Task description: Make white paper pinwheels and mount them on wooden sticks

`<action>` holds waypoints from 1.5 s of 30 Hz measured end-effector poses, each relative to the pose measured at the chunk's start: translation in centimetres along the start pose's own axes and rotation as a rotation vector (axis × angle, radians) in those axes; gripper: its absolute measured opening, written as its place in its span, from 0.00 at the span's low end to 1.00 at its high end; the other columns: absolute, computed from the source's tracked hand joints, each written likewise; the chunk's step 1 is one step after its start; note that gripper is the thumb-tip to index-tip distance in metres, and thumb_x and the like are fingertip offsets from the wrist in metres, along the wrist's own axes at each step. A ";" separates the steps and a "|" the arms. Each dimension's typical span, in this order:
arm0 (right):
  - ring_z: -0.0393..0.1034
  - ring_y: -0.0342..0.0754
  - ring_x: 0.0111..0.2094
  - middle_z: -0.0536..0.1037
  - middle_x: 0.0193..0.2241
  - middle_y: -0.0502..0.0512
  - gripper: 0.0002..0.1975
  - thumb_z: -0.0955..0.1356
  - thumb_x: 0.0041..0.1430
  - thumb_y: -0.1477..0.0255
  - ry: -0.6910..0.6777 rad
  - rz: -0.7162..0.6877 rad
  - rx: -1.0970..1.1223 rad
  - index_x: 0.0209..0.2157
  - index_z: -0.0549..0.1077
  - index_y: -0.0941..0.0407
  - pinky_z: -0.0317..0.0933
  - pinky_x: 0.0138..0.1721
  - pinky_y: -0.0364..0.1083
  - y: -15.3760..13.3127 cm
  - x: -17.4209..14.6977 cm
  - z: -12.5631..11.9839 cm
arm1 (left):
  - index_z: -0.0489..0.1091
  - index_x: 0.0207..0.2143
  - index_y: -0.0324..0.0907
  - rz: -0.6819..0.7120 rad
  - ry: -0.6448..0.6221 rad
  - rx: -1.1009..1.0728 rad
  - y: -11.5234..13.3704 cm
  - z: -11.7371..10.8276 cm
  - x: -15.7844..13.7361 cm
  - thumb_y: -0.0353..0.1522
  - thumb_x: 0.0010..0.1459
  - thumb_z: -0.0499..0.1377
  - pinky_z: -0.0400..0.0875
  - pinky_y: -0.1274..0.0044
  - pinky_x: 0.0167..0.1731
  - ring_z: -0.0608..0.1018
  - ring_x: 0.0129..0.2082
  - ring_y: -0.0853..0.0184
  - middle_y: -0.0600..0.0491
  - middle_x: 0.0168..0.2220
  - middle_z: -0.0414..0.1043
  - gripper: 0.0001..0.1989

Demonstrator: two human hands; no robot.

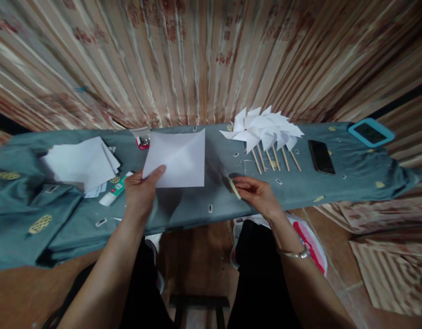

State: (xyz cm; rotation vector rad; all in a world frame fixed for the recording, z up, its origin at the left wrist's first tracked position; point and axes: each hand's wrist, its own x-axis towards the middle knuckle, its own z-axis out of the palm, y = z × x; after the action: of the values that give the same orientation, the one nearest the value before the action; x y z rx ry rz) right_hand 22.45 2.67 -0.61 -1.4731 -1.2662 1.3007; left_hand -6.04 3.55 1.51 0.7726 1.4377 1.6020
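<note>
My left hand [144,180] pinches the lower left corner of a square white sheet of paper [183,155], thumb on top. A diagonal crease crosses the sheet, which is raised over the cloth. To its right, my right hand [255,192] is closed on scissors [235,188] with a pale yellow handle. They appear nearly edge-on, their thin blades slightly blurred and pointing up and left, apart from the paper. Beside my left wrist lies a green and white glue stick [116,188]. White paper pinwheels [265,128] on wooden sticks lie overlapping beyond my right hand.
A stack of white paper [80,164] rests at the left of the cloth-covered table [193,210]. Behind the held sheet is a small red box [142,142] with metallic pieces. A phone [321,156] and a blue-framed device [371,132] lie right. Curtains [204,64] hang behind.
</note>
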 end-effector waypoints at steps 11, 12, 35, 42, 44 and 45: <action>0.74 0.44 0.31 0.82 0.33 0.53 0.22 0.77 0.47 0.60 -0.379 0.159 0.372 0.44 0.80 0.52 0.68 0.33 0.44 -1.1 -3.2 3.9 | 0.76 0.28 0.42 0.008 0.024 -0.171 1.3 -0.5 0.5 0.33 0.39 0.72 0.77 0.76 0.40 0.80 0.37 0.65 0.55 0.32 0.79 0.12; 0.74 0.44 0.31 0.82 0.33 0.53 0.23 0.77 0.47 0.60 -0.423 0.151 0.354 0.45 0.79 0.52 0.68 0.34 0.44 -1.1 -3.4 4.0 | 0.76 0.28 0.41 0.008 0.027 -0.165 1.3 -0.6 0.4 0.33 0.39 0.72 0.77 0.75 0.39 0.80 0.36 0.65 0.55 0.31 0.79 0.12; 0.68 0.44 0.27 0.78 0.27 0.53 0.27 0.74 0.48 0.52 -0.517 0.106 0.211 0.44 0.80 0.57 0.64 0.30 0.44 -1.7 -3.5 4.0 | 0.78 0.25 0.42 -0.007 -0.045 -0.077 0.2 0.0 -0.7 0.33 0.41 0.70 0.74 0.76 0.33 0.76 0.28 0.70 0.56 0.26 0.77 0.07; 0.70 0.45 0.28 0.78 0.27 0.52 0.25 0.73 0.52 0.54 -0.519 0.081 0.194 0.46 0.79 0.57 0.66 0.32 0.46 -1.6 -3.6 3.9 | 0.77 0.24 0.46 -0.026 -0.053 -0.059 0.2 0.0 -0.8 0.35 0.40 0.71 0.75 0.74 0.34 0.77 0.29 0.68 0.57 0.27 0.78 0.07; 0.70 0.44 0.28 0.77 0.27 0.52 0.25 0.74 0.51 0.54 -0.519 0.086 0.203 0.45 0.79 0.56 0.66 0.32 0.45 -1.6 -3.6 3.9 | 0.77 0.24 0.44 -0.034 -0.052 -0.054 0.1 -0.1 -0.8 0.35 0.39 0.71 0.75 0.74 0.35 0.78 0.29 0.67 0.56 0.28 0.78 0.08; 0.70 0.43 0.28 0.77 0.27 0.51 0.25 0.74 0.50 0.54 -0.522 0.090 0.212 0.45 0.79 0.55 0.65 0.31 0.45 -1.6 -3.6 4.0 | 0.77 0.25 0.44 -0.036 -0.054 -0.053 0.1 -0.1 -0.8 0.35 0.39 0.72 0.75 0.74 0.34 0.78 0.30 0.67 0.55 0.29 0.78 0.09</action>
State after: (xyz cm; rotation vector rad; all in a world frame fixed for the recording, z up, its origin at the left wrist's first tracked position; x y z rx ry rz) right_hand 18.35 -0.74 0.99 -1.0857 -1.3361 1.8992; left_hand -5.81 2.79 1.67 0.7495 1.3584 1.5735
